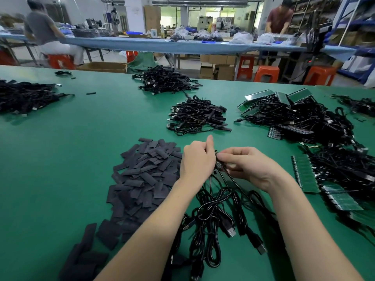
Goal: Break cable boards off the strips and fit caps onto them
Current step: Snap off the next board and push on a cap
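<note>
**Both hands on a short strip of cable boards, above the counter**

The person holds a small strip of boards (218, 164) between both hands, lifted just over the green counter (60, 159). The left hand (197, 159) is curled round the strip's far end, fingers closed on it, one finger sticking up. The right hand (249, 165) pinches the near part between thumb and fingertips. Held at two points like this, the strip looks set up for snapping a board free; that is my reading, not something shown.

The strip's long axis runs roughly away from the person, its far end tilted slightly left, near end toward the wrists. Its cables (219, 209) hang from the near side and trail back in loops on the counter between the forearms, so the leads point toward the person.

The pile of dark caps (142, 175) lies just left of the left hand, probably for an easy reach. Unbroken strips with cables (304, 118) are heaped to the right, and a finished-looking bundle (196, 116) sits beyond the hands.
</note>
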A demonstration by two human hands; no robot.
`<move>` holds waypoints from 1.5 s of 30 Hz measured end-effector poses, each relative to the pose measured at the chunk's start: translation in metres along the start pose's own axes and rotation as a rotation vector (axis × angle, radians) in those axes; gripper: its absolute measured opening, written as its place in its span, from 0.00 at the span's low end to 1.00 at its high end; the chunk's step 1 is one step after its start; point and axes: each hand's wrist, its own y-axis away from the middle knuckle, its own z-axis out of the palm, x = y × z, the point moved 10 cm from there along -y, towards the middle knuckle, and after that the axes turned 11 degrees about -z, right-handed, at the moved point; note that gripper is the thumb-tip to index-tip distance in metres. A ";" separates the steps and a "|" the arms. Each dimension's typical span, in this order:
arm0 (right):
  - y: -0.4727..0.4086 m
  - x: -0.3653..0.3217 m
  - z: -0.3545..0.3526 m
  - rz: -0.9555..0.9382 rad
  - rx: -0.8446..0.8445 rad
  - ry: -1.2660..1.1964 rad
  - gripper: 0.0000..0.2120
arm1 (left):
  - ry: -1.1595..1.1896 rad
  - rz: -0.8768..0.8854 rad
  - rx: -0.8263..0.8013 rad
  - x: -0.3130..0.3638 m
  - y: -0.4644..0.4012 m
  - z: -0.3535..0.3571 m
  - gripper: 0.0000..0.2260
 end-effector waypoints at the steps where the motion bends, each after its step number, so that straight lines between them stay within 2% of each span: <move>1: 0.000 -0.001 0.002 -0.005 -0.005 -0.008 0.01 | 0.011 -0.010 0.012 -0.001 0.000 -0.001 0.29; 7: 0.002 -0.009 0.007 -0.050 -0.032 -0.086 0.07 | 0.129 -0.021 -0.010 0.002 0.000 -0.002 0.28; 19: 0.004 -0.001 0.013 0.044 -0.065 -0.278 0.15 | 0.334 0.016 -0.083 0.009 0.005 0.004 0.28; 22: 0.005 0.001 0.013 0.063 -0.054 -0.292 0.14 | 0.350 0.009 -0.096 0.009 0.005 0.004 0.28; 26: 0.005 0.004 0.017 0.084 -0.046 -0.365 0.05 | 0.416 -0.026 -0.125 0.007 0.004 0.007 0.28; 29: 0.006 0.003 0.020 0.082 -0.038 -0.454 0.03 | 0.487 -0.073 -0.179 0.004 0.002 0.012 0.31; 33: 0.005 -0.007 -0.001 0.000 0.010 -0.253 0.06 | 0.313 -0.023 -0.129 0.003 0.002 0.006 0.28; 35: 0.008 -0.010 -0.022 -0.009 0.106 -0.227 0.06 | 0.184 -0.003 -0.074 -0.001 0.000 0.002 0.23; 38: 0.014 -0.014 -0.057 -0.053 0.324 -0.134 0.08 | 0.088 0.077 -0.015 0.008 0.002 -0.003 0.10; 40: 0.015 -0.019 -0.065 -0.092 0.399 -0.104 0.07 | 0.186 0.093 -0.127 0.018 0.005 0.006 0.06; 43: 0.014 -0.025 -0.055 -0.129 0.389 -0.131 0.05 | 0.600 -0.089 -0.563 0.026 0.022 0.046 0.06; 45: 0.013 -0.028 -0.047 -0.146 0.368 -0.141 0.03 | 0.718 -0.161 -0.642 0.025 0.029 0.057 0.05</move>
